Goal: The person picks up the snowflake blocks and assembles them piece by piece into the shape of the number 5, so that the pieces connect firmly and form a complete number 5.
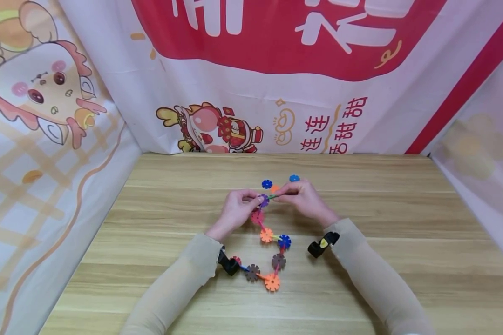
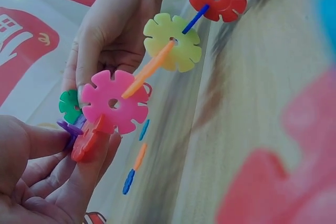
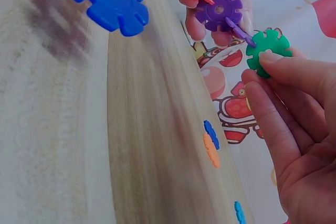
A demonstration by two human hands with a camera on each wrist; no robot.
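A chain of slotted snowflake discs hangs and winds below my hands. At its upper end my left hand (image 1: 236, 208) pinches a purple disc (image 1: 263, 200) between thumb and fingers. My right hand (image 1: 302, 197) grips a green disc (image 3: 269, 51) by its edge. A second purple disc (image 3: 239, 31), seen edge-on, links the green one to the purple disc. Nearer to me follow a pink disc (image 1: 257, 217), an orange disc (image 1: 266, 235) and a dark blue disc (image 1: 284, 241). The chain curves on through brown and orange discs to a red disc (image 1: 235, 260) beside my left wrist.
Beyond my hands, a blue disc (image 1: 267, 184), an orange disc (image 1: 275, 188) and a light blue disc (image 1: 294, 177) lie loose on the wooden table (image 1: 381, 200). A printed cloth (image 1: 243, 88) hangs at the back edge, with more cloth at both sides.
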